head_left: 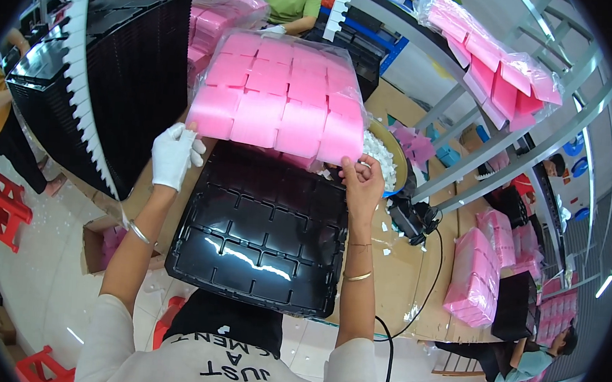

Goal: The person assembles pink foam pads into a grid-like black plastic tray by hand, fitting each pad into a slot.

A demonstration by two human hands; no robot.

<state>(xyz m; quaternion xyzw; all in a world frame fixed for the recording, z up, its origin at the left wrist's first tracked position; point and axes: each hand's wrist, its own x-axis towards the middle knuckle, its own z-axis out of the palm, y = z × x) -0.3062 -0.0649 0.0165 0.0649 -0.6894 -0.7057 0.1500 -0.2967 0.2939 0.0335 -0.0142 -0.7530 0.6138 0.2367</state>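
Observation:
I hold up a clear plastic bag of pink foam blocks [284,97] above a black moulded tray [260,237] that lies on the brown table. My left hand [175,155], in a white glove, grips the bag's lower left corner. My right hand [363,184], bare with a bangle at the wrist, pinches the bag's lower right edge. The bag hides the tray's far edge.
A tall stack of black trays [115,71] stands at the left. More bags of pink foam [477,274] lie at the right and on a metal rack [499,70]. A bowl of white pieces [383,157] and a black tool with a cable [410,219] sit near my right hand. Other people work around; red stools [3,205] stand on the floor.

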